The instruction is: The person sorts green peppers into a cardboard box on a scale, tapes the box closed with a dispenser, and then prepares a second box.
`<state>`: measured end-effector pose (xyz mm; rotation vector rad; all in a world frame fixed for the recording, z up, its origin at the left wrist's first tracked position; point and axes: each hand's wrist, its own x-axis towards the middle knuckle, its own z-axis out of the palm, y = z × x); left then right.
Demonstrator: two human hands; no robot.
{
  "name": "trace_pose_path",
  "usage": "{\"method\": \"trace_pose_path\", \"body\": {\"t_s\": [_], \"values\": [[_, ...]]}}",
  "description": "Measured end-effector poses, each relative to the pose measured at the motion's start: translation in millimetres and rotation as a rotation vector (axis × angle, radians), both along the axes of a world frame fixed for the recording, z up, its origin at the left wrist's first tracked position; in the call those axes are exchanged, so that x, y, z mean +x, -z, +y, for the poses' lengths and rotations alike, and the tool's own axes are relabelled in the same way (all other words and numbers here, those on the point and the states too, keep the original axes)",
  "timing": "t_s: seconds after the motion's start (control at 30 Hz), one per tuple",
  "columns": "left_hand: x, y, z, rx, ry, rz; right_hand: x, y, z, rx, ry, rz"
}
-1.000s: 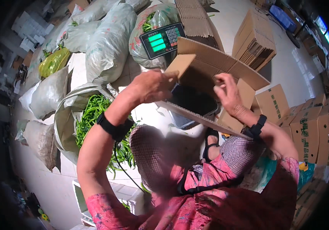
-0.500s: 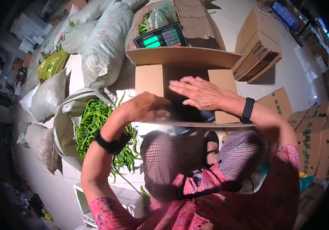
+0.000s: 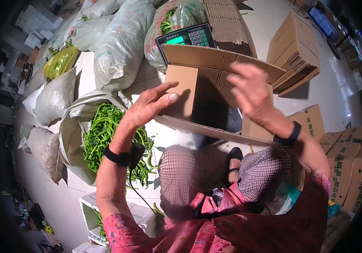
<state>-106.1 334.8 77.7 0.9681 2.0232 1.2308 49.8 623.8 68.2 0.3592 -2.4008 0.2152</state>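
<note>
An open cardboard box (image 3: 219, 133) stands slanted before my knees with its flaps folded out. Its inside is mostly in shadow; a dark surface shows at the bottom, and I cannot make out what it is. At the box's left flap is my left hand (image 3: 152, 104), thumb and fingers apart, nothing in its grasp; whether it touches the cardboard I cannot tell. My right hand (image 3: 250, 90) is raised over the box's right side, slightly blurred, fingers spread and holding nothing. Behind the box, a scale display (image 3: 185, 40) with a green lit screen and keys is partly covered by the far flap.
Green chili peppers (image 3: 105, 135) spill from an open sack (image 3: 72, 139) on my left. Several stuffed white sacks (image 3: 122, 46) lie beyond. Flattened cardboard stacks (image 3: 293, 50) stand far right, printed cartons (image 3: 345, 156) nearer right. A white crate (image 3: 136, 215) is at lower left.
The box has turned clockwise and shifted right. My hands have moved apart: the left back to the left flap, the right rightward and up from over the opening.
</note>
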Motion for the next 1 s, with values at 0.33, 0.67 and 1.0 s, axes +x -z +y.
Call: {"method": "trace_pose_path", "body": {"t_s": [0.33, 0.67, 1.0], "values": [[-9.3, 58.7, 37.2, 0.022, -0.577, 0.643, 21.4, -38.2, 47.5, -0.134, 0.320, -0.542], [-16.4, 87.7, 14.9, 0.086, -0.649, 0.208, 81.8, 10.7, 14.6, 0.044, 0.072, -0.665], [-33.4, 73.4, 51.0, 0.072, -0.138, -0.011, 73.9, 14.9, 29.6, 0.114, -0.085, -0.695]]}}
